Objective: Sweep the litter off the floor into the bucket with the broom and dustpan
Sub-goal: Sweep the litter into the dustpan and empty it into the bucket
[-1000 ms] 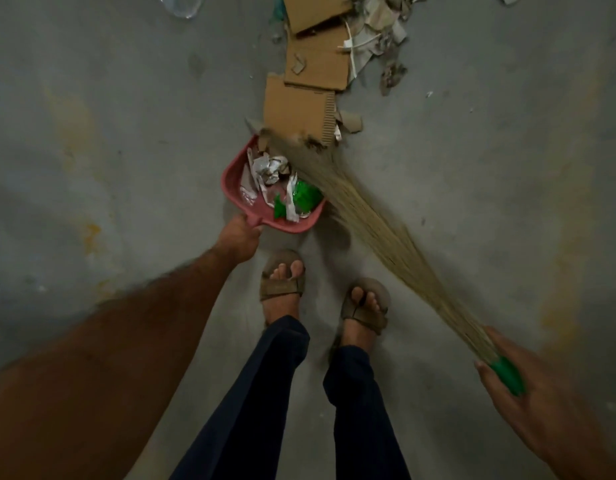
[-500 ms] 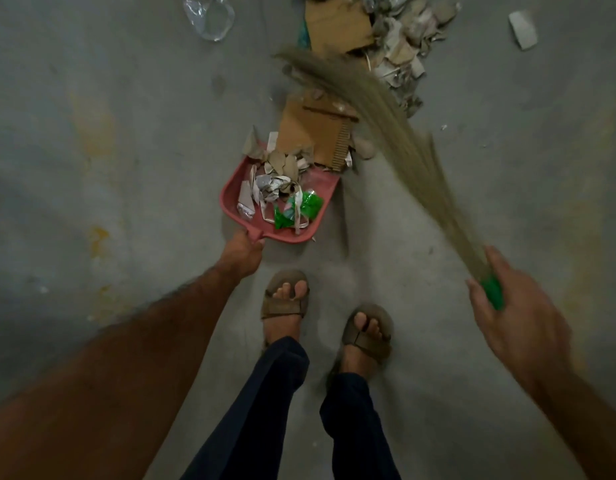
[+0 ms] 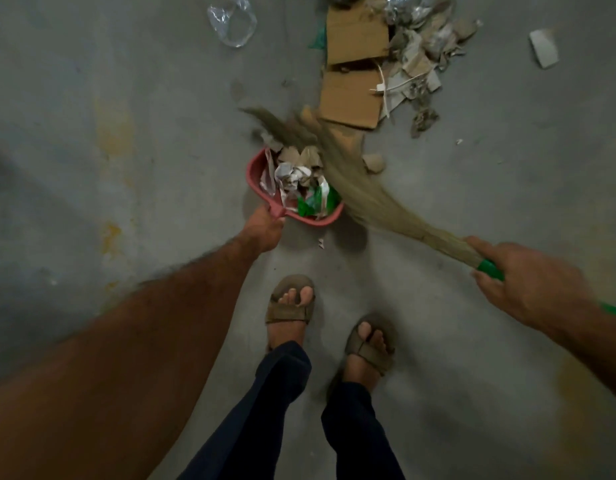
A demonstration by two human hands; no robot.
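Observation:
A red dustpan [image 3: 256,168] lies on the grey floor, filled with crumpled paper, cardboard scraps and green wrappers. My left hand [image 3: 263,230] grips its handle at the near edge. My right hand [image 3: 521,282] grips the green handle of a grass broom [image 3: 368,195]. The broom's bristles lie across the dustpan's right side and mouth, their tips blurred at its far edge. Beyond the pan lie two brown cardboard pieces [image 3: 351,98] and a heap of torn paper litter [image 3: 424,60]. No bucket is in view.
A clear plastic bag [image 3: 233,22] lies at the far left. A white scrap [image 3: 543,48] sits at the far right. A small cardboard bit [image 3: 374,162] lies right of the pan. My sandalled feet [image 3: 291,306] stand just behind the dustpan.
The broom swung from far over the litter heap back down onto the dustpan's mouth, dragging cardboard scraps in. My right hand moved right and nearer. The dustpan stayed put.

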